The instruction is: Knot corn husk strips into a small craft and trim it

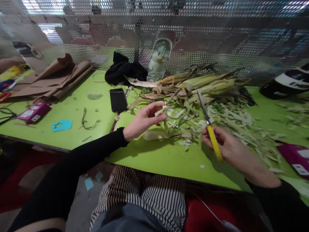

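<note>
Between its thumb and fingers, my left hand (148, 117) pinches a small pale bundle of corn husk (165, 112) above the green table. My right hand (225, 143) grips yellow-handled scissors (213, 143) whose blades point up and away from me, looking closed together. The scissors are apart from the bundle. Under and around both hands lie cut husk scraps (238, 117), and a flat strip of husk (158, 135) rests just below my left hand. Behind them is a heap of long corn husks (205, 84), some green, some dry and brown.
Left of the husks lies a black phone (118, 100), with a black cloth (125, 69) and a pale green bottle (158, 61) behind. Brown paper (55, 79), a blue tag (62, 125) and a purple packet (35, 112) lie further left. A dark bottle (287, 82) lies at right.
</note>
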### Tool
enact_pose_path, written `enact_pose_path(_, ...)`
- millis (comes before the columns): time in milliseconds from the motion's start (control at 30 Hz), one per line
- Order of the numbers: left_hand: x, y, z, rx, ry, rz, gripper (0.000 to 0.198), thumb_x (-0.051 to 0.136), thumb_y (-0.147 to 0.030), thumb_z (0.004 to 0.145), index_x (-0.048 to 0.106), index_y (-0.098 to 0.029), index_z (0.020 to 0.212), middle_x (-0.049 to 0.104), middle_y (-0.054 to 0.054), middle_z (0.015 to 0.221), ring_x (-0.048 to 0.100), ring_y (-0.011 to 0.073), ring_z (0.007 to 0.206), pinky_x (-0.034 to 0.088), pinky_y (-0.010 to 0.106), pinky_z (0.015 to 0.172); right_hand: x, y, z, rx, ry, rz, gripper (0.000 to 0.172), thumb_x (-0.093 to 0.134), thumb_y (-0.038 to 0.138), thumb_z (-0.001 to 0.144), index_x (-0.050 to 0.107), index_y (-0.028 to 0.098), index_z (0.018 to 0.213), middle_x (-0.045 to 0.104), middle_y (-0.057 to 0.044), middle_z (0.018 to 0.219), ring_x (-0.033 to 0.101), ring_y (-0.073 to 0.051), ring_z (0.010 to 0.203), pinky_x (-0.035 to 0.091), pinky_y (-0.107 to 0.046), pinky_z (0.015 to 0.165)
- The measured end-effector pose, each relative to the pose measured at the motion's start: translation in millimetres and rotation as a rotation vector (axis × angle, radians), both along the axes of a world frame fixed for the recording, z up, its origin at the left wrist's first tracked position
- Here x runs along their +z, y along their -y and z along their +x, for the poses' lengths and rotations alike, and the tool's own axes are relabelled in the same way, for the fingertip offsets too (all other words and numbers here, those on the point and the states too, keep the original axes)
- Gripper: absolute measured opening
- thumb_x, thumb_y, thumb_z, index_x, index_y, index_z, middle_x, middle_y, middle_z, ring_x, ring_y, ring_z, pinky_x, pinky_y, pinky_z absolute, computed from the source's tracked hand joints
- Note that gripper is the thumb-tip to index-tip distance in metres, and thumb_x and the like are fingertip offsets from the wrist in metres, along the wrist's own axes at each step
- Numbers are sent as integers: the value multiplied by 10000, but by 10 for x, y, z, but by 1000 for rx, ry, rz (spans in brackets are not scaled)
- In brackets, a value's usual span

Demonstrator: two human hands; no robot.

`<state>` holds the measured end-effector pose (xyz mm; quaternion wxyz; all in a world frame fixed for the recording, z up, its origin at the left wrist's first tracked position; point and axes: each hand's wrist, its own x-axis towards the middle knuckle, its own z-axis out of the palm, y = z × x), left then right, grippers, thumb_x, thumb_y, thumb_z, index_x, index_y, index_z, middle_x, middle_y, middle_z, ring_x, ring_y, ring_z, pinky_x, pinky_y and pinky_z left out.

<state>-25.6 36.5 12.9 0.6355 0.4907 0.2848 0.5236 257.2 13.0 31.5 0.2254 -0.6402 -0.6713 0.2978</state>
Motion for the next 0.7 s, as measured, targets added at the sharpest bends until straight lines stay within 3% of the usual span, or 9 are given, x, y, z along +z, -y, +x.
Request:
enact_pose_path(133,-1,7,10,19,37,-28,319,740,-196,785,588,-180,1065,608,-19,852,598,88,759,490,215,659,7,159,-159,71,45,-34,557,630,685,688,568,240,1016,682,-60,874,647,-261,758,534,-383,684)
enact_pose_path(233,9,8,8,67,46,-36,313,725,-178,798,571,-178,1071,611,-16,858,608,93,761,509,224,665,24,220,-307,113,146,2,534,589,694,721,566,224,974,697,-79,851,641,-261,706,509,-376,635)
enact_pose_path(400,24,24,26,117,-1,17,306,700,-145,814,568,-170,1089,595,-16,859,581,89,742,526,220,641,4,244,-472,175,237,104,506,556,725,761,573,229,859,634,-40,642,559,-210,531,402,-316,499)
enact_pose_path(700,20,44,51,93,-16,38,254,674,-123,826,562,-164,1050,607,4,954,593,89,787,541,199,637,-115,236,-466,223,226,254,534,525,741,816,599,218,897,641,-41,688,571,-198,563,411,-304,513)
